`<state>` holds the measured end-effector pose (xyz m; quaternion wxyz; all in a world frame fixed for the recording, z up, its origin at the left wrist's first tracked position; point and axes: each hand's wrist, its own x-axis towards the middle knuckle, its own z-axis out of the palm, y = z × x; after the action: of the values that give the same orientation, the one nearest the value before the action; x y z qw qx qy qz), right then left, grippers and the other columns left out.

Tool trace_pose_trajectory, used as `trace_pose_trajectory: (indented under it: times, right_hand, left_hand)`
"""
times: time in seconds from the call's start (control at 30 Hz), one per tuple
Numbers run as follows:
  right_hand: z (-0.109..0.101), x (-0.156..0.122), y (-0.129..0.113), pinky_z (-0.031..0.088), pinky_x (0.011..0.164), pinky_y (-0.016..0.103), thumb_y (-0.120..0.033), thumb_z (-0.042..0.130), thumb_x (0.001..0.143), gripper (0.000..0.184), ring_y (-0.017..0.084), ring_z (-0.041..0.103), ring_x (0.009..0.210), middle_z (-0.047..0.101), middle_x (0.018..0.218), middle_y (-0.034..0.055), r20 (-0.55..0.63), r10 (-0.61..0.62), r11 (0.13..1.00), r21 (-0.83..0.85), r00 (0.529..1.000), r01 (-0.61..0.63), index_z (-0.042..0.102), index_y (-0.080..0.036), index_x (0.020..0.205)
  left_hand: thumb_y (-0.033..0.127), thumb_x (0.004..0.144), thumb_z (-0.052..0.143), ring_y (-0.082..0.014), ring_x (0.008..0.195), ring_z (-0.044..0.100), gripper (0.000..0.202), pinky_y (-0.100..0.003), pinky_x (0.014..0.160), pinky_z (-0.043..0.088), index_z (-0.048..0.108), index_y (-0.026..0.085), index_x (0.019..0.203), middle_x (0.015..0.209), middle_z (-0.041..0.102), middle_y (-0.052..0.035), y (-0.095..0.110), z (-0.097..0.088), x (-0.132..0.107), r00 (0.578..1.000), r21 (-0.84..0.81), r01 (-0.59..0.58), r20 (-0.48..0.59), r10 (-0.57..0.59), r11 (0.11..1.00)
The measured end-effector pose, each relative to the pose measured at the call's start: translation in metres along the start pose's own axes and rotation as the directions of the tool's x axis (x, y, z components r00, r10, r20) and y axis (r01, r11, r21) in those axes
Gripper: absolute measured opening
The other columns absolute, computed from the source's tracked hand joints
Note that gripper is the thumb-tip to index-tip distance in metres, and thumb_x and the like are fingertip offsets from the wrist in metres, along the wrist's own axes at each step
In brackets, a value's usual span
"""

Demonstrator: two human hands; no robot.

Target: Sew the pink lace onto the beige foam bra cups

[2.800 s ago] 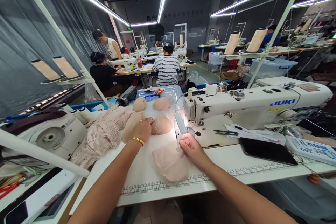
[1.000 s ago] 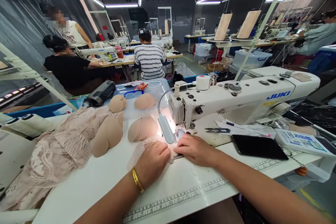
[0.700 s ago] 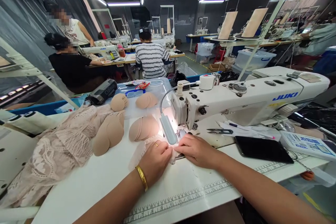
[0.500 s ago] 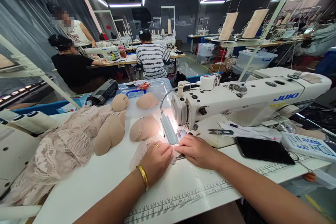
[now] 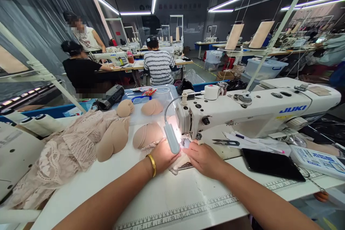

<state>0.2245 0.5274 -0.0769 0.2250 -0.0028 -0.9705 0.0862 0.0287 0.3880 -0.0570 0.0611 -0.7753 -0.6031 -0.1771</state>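
My left hand [image 5: 163,156], with a gold bangle at the wrist, is closed on pale pink lace fabric [image 5: 149,148] left of the needle area. Its fingertips are partly hidden behind the grey lamp head [image 5: 171,138]. Close by on the right, my right hand [image 5: 203,158] has its fingers bent and pressed together at the fabric's edge, beside the presser foot of the white sewing machine [image 5: 239,111]. The needle itself cannot be made out. Beige foam bra cups [image 5: 148,134] lie just beyond my left hand.
More cups [image 5: 113,140] and a heap of lace [image 5: 67,147] cover the left side. On the right lie thread snips [image 5: 225,142], a black phone [image 5: 272,164] and a white-blue box [image 5: 318,160]. A ruler strip [image 5: 188,210] runs along the front edge. Co-workers sit and stand beyond.
My left hand has shifted slightly forward, and its fingers are now behind the lamp head. Less lace shows near it, and the metal plate in front is more exposed. The camera view has tilted slightly.
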Motion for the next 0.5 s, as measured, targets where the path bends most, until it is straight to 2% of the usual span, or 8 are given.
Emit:
trace_pose_trajectory:
  times: [0.13, 0.33, 0.5]
  right_hand:
    - [0.0, 0.001, 0.001, 0.029, 0.057, 0.031, -0.006, 0.044, 0.092, 0.029, 0.021, 0.039, 0.067, 0.053, 0.078, 0.004, -0.005, 0.027, 1.0, 0.012, 1.0, -0.027, 0.067, -0.019, 0.105]
    - [-0.004, 0.003, -0.001, 0.025, 0.056, 0.032, -0.006, 0.045, 0.092, 0.025, 0.02, 0.035, 0.065, 0.048, 0.074, 0.0024, 0.008, 0.065, 0.998, 0.01, 0.998, -0.065, 0.064, -0.02, 0.097]
    - [-0.007, 0.003, -0.001, 0.026, 0.057, 0.031, -0.005, 0.046, 0.091, 0.022, 0.02, 0.034, 0.065, 0.048, 0.074, 0.0017, 0.024, 0.064, 0.998, 0.013, 0.998, -0.064, 0.062, -0.02, 0.094]
  left_hand:
    - [0.02, 0.102, 0.05, -0.027, 0.105, 0.069, 0.023, -0.043, 0.1, 0.052, 0.072, 0.021, 0.109, 0.111, 0.076, -0.0085, -0.008, 0.002, 0.004, 0.999, -0.019, -0.026, 0.04, 0.026, 0.999]
    - [0.023, 0.103, 0.048, -0.0281, 0.107, 0.067, 0.027, -0.045, 0.101, 0.052, 0.073, 0.023, 0.113, 0.116, 0.075, -0.0083, -0.015, 0.0, 0.005, 0.997, -0.049, -0.021, 0.074, 0.025, 0.999]
    - [0.024, 0.102, 0.046, -0.0297, 0.106, 0.065, 0.027, -0.047, 0.099, 0.051, 0.073, 0.022, 0.107, 0.116, 0.075, -0.0105, -0.018, 0.002, 0.009, 0.997, -0.064, -0.033, 0.062, 0.037, 0.997]
